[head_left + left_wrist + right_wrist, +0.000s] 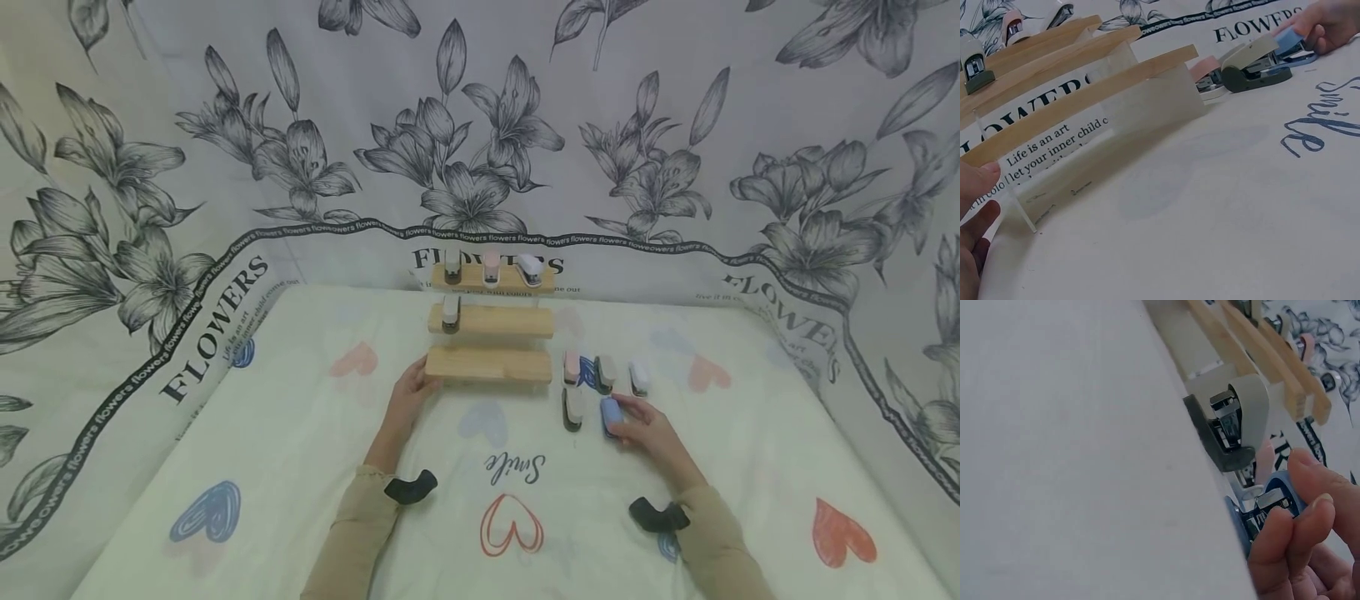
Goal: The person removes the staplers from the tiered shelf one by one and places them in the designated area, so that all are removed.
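A three-tier display stand (489, 364) with wooden shelves and clear side panels stands mid-table. My left hand (412, 390) grips the left end of its lowest shelf, thumb at the board and fingers bent below. To the right of the stand, my right hand (639, 423) pinches a blue stapler (611, 415) between thumb and fingers, at table level. Left of it lies a beige stapler (573, 407) with a dark green base. Behind these are a pink stapler (572, 367), a grey-green stapler (604, 372) and a white stapler (639, 377).
On the top shelf sit a grey-green stapler (453, 267), a pink stapler (491, 268) and a white stapler (530, 267). A pale stapler (451, 314) with a dark base is at the left of the middle shelf. Flowered fabric (480, 200) hangs behind the table.
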The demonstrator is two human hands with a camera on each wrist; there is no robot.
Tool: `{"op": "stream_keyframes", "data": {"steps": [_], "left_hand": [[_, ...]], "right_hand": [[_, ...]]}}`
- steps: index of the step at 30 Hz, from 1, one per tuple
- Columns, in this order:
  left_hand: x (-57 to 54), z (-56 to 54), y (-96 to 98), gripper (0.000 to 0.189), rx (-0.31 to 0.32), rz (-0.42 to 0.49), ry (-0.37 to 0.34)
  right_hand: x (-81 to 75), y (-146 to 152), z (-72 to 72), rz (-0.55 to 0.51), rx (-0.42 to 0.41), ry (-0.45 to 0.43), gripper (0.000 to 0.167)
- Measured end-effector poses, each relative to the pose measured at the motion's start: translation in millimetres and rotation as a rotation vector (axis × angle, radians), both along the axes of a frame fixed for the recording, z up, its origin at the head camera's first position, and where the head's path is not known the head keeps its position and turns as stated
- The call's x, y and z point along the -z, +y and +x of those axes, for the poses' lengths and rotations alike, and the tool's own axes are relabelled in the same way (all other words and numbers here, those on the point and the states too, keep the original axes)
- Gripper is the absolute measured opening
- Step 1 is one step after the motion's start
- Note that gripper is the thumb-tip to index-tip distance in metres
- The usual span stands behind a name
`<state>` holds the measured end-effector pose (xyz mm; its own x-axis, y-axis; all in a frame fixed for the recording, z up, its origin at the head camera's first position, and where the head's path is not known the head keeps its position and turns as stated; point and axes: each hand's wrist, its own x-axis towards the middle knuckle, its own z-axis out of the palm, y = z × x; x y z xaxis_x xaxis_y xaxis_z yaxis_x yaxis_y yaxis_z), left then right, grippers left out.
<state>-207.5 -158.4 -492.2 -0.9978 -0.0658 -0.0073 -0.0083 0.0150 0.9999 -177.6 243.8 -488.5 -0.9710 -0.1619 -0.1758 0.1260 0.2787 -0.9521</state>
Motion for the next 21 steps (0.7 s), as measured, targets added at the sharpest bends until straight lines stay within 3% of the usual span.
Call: {"op": "stream_keyframes", "data": {"steps": [8,14,21], "left_hand": [[1.8,4.5,1.9,0.059,-0.046,-0.038,-0.037],[4.0,1.7,5.8,0.059,-0.007,-0.033,0.018],[4.0,0.8,3.4,0.056,0.001,-0.101,0.092]], "right_hand": [[2.9,2.2,0.0,0.028,-0.04,0.012,0.066],[1.0,5.7,3.0,0.047,-0.025,0.011,0.065],[-1.1,2.5,1.3,0.015,-0.022,0.009,0.066]]}}
